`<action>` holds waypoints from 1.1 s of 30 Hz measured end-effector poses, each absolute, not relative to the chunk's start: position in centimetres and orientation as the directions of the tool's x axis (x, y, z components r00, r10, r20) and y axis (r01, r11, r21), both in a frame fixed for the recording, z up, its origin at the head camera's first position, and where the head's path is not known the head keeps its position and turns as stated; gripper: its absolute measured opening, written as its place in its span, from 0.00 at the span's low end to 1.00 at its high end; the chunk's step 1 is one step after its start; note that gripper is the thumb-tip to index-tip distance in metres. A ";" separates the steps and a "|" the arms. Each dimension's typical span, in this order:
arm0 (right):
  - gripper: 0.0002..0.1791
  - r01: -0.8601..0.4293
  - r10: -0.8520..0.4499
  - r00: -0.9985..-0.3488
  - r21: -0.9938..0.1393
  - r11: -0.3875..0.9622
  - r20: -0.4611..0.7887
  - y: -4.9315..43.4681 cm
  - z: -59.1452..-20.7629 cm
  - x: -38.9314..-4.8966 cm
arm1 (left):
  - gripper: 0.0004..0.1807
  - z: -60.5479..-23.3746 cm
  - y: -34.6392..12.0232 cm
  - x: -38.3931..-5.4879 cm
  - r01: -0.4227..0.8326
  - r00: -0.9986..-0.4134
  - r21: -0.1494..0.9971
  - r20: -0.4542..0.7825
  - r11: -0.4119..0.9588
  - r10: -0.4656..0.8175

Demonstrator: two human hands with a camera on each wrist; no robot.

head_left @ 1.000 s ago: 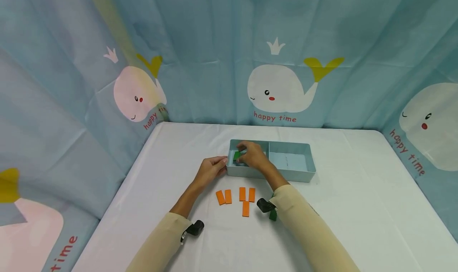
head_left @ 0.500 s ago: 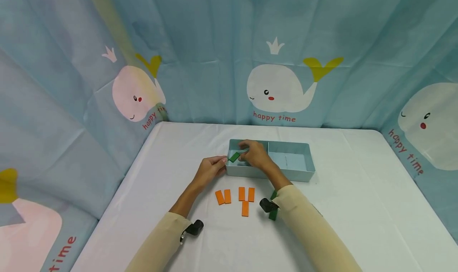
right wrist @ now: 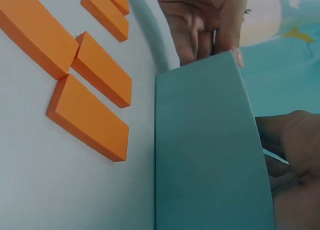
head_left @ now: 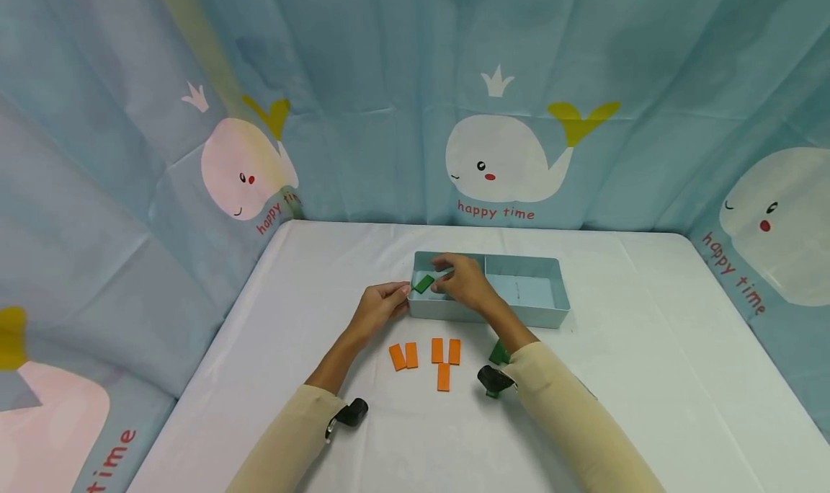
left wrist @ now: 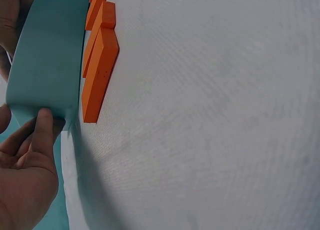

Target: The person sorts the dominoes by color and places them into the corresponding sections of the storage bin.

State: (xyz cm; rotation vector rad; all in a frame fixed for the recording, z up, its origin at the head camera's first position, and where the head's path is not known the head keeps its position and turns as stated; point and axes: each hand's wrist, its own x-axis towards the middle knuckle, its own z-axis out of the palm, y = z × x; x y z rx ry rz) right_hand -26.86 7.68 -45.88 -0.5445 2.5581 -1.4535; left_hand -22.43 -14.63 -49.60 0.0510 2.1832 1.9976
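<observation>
A pale blue two-compartment box (head_left: 528, 316) stands on the white table. My left hand (head_left: 379, 309) holds its left end, fingertips against the end wall and thumb near the rim. My right hand (head_left: 465, 282) reaches into the left compartment from above, thumb and fingers spread apart. Just left of those fingertips, a green block (head_left: 424, 284) lies slantwise in that compartment. In the right wrist view, the front wall (right wrist: 210, 145) hides the right fingertips. Several orange blocks (head_left: 444, 378) lie flat in front of the box.
More green blocks (head_left: 498, 352) lie beside and partly under the right sleeve (head_left: 570, 414). A divider (head_left: 485, 264) splits the box. Behind the table hangs a blue curtain (head_left: 369, 154) printed with whales.
The green block in the left compartment has tipped from between the right fingers to a slanted position. The right forearm has shifted slightly right, uncovering more green. The left hand stays put.
</observation>
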 end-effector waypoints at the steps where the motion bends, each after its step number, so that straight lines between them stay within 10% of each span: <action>1: 0.27 -0.233 -0.379 -0.924 -0.857 0.460 0.048 7.7 -45.9 -26.8 | 0.25 -49.6 -14.6 -22.4 -0.098 -0.983 0.990 -0.111 0.096 0.144; 33: 0.22 -0.278 -0.336 -0.932 -0.867 0.413 0.139 11.7 -44.6 -23.2 | 0.24 -49.6 -14.7 -22.5 -0.099 -0.983 0.989 -0.114 0.106 0.142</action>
